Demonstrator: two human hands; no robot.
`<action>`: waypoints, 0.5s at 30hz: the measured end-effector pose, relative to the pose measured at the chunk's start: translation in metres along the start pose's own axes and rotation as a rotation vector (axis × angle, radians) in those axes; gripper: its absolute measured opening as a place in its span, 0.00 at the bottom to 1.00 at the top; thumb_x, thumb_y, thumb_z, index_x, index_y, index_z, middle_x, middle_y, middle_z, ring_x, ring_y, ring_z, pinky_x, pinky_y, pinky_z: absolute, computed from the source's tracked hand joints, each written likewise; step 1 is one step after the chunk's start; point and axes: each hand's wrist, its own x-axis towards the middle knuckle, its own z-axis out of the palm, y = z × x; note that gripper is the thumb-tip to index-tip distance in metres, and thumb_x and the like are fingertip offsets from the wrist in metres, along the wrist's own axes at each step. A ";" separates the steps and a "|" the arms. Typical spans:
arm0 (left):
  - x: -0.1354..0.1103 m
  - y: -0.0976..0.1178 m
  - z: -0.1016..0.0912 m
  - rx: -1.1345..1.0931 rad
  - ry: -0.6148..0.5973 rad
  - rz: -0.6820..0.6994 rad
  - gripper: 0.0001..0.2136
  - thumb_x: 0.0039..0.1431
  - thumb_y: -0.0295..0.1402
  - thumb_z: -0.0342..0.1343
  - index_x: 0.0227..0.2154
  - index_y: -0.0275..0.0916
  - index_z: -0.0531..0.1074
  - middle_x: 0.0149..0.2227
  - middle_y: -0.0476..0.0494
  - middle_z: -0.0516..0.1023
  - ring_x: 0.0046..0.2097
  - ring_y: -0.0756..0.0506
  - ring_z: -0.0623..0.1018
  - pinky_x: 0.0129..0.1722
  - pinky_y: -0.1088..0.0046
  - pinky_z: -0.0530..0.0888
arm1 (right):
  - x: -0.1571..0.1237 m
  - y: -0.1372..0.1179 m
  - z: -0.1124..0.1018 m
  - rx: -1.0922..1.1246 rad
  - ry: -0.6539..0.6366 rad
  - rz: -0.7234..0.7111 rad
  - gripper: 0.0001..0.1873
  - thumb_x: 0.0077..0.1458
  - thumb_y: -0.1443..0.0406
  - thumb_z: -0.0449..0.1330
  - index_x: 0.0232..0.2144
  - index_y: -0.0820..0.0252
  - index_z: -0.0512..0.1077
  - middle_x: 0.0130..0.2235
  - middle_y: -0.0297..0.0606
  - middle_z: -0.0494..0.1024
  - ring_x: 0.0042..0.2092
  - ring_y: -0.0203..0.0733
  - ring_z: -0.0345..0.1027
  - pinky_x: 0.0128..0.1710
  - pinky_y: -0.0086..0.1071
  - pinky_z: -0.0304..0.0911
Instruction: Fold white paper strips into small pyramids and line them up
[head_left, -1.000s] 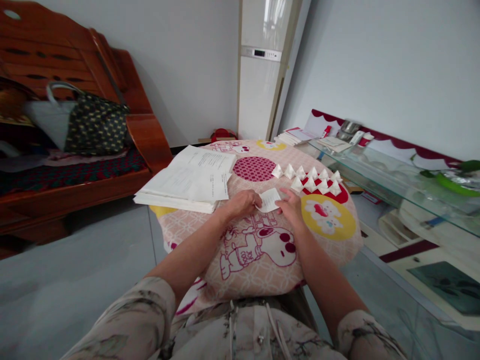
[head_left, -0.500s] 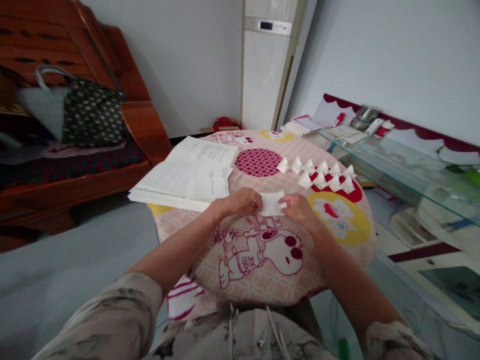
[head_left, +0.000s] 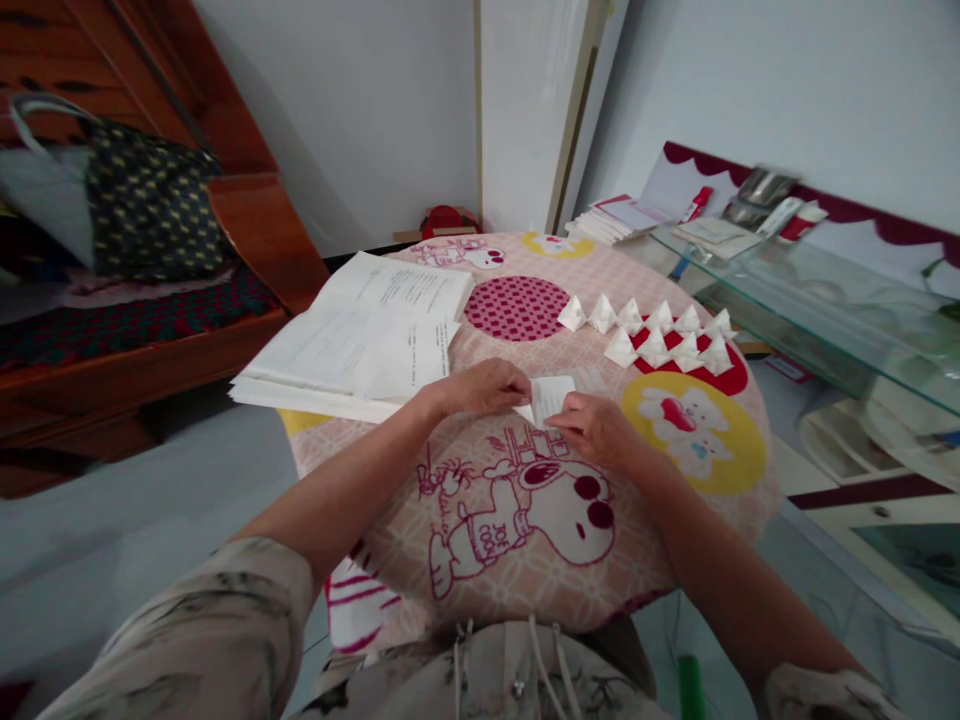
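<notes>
A small piece of printed white paper (head_left: pixel 553 396) lies between my hands on the patterned tablecloth (head_left: pixel 517 600). My left hand (head_left: pixel 491 386) pinches its left edge, where a corner is folded over. At its lower right side, my right hand (head_left: pixel 596 428) is closed on the paper with thumb and forefinger. To the left rests a thick stack of printed sheets (head_left: pixel 352 335), open like a book. Several small folded paper pyramids (head_left: pixel 654 348) stand in two rows to the right, beyond my right hand.
A glass-topped cabinet (head_left: pixel 840 300) with a pile of papers (head_left: pixel 619 218) and small items runs along the right. At the left is a wooden bench (head_left: pixel 255 235) with a dark patterned bag (head_left: pixel 154 205). A tall white unit (head_left: pixel 529 120) stands behind the table.
My right hand has shifted down along the paper, and the sheet is now narrower, with its left corner folded. The view has tilted down slightly.
</notes>
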 end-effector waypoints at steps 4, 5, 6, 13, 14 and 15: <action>0.001 -0.012 0.012 0.132 0.118 -0.007 0.06 0.56 0.28 0.61 0.25 0.39 0.80 0.27 0.49 0.78 0.30 0.49 0.72 0.36 0.74 0.66 | -0.009 -0.004 -0.006 -0.036 -0.100 -0.113 0.11 0.59 0.67 0.60 0.34 0.53 0.83 0.33 0.40 0.75 0.34 0.42 0.64 0.34 0.34 0.56; 0.002 -0.015 0.015 0.156 0.146 -0.003 0.05 0.56 0.28 0.61 0.26 0.39 0.80 0.28 0.48 0.78 0.31 0.49 0.73 0.37 0.73 0.66 | -0.011 -0.005 -0.006 -0.040 -0.094 -0.119 0.11 0.60 0.67 0.59 0.35 0.52 0.83 0.33 0.40 0.75 0.34 0.43 0.64 0.34 0.34 0.56; 0.002 -0.017 0.017 0.181 0.169 0.001 0.05 0.57 0.29 0.61 0.27 0.39 0.79 0.29 0.48 0.78 0.32 0.49 0.73 0.37 0.73 0.66 | -0.013 -0.006 -0.006 -0.044 -0.088 -0.121 0.11 0.61 0.67 0.59 0.35 0.52 0.83 0.34 0.40 0.76 0.35 0.43 0.63 0.35 0.35 0.56; 0.004 -0.019 0.030 0.376 0.273 -0.060 0.03 0.59 0.30 0.61 0.30 0.37 0.76 0.30 0.48 0.75 0.32 0.49 0.71 0.37 0.71 0.66 | -0.015 -0.009 -0.005 -0.146 -0.141 -0.141 0.14 0.64 0.68 0.54 0.36 0.54 0.81 0.35 0.42 0.74 0.36 0.44 0.62 0.36 0.36 0.56; 0.004 -0.019 0.031 0.403 0.278 -0.062 0.04 0.59 0.30 0.60 0.31 0.37 0.75 0.30 0.47 0.75 0.32 0.49 0.71 0.38 0.71 0.67 | -0.015 -0.010 -0.006 -0.163 -0.155 -0.146 0.14 0.64 0.68 0.54 0.36 0.55 0.80 0.35 0.42 0.73 0.37 0.44 0.62 0.36 0.36 0.56; 0.004 -0.019 0.032 0.427 0.279 -0.061 0.04 0.60 0.30 0.60 0.31 0.37 0.75 0.31 0.47 0.75 0.33 0.49 0.71 0.38 0.71 0.67 | -0.014 -0.010 -0.007 -0.175 -0.166 -0.152 0.14 0.65 0.68 0.54 0.36 0.56 0.80 0.35 0.42 0.73 0.37 0.44 0.62 0.36 0.36 0.56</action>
